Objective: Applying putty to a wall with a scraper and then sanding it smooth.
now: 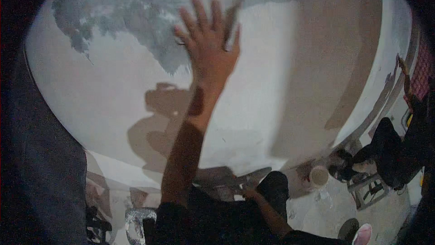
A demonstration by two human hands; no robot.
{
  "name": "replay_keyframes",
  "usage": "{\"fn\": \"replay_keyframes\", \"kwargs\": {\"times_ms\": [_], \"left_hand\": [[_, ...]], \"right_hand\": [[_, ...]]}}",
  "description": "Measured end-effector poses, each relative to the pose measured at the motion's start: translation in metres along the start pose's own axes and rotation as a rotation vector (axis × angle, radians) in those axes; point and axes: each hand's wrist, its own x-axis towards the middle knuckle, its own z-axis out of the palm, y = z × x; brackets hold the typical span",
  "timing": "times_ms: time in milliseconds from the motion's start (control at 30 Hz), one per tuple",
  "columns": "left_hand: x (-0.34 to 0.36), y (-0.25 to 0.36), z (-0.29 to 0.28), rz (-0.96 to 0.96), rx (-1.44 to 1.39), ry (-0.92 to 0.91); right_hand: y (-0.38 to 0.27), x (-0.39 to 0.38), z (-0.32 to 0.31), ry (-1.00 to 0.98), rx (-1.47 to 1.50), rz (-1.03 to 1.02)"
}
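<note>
The left hand is raised against the wall, fingers splayed wide and flat. A narrow dark blade sticks up beside the thumb at 1 o'clock of the palm; whether the thumb pins it is unclear. The grey wet patch lies from 9 to 12 o'clock of the hand, its ragged edge touching the fingertips.

Likely risks: the blade slipping from so loose a hold, or the bare palm smearing the fresh patch.

The right hand hangs low at 6 o'clock by a flat dark board; its grip cannot be told. Bare wall gives room at 3 and 8 o'clock. At 4 o'clock a pale bucket and a crouching person crowd the floor.
</note>
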Motion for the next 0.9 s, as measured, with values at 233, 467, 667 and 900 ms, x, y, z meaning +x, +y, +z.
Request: {"fn": "replay_keyframes", "kwargs": {"times_ms": [233, 467, 667, 900], "left_hand": [[-0.016, 0.053, 0.007, 0.497, -0.302, -0.469], [-0.026, 0.024, -0.006, 0.011, -0.08, -0.167], [-0.018, 0.061, 0.005, 0.371, -0.184, -0.444], [-0.021, 0.008, 0.005, 0.095, -0.115, -0.084]], "right_hand": [[-0.037, 0.012, -0.035, 0.144, -0.124, -0.073], [-0.038, 0.019, -0.04, 0.267, -0.165, -0.109], [-0.031, 0.018, -0.015, 0.307, -0.213, -0.111], [-0.019, 0.006, 0.008, 0.376, -0.259, -0.07]]}}
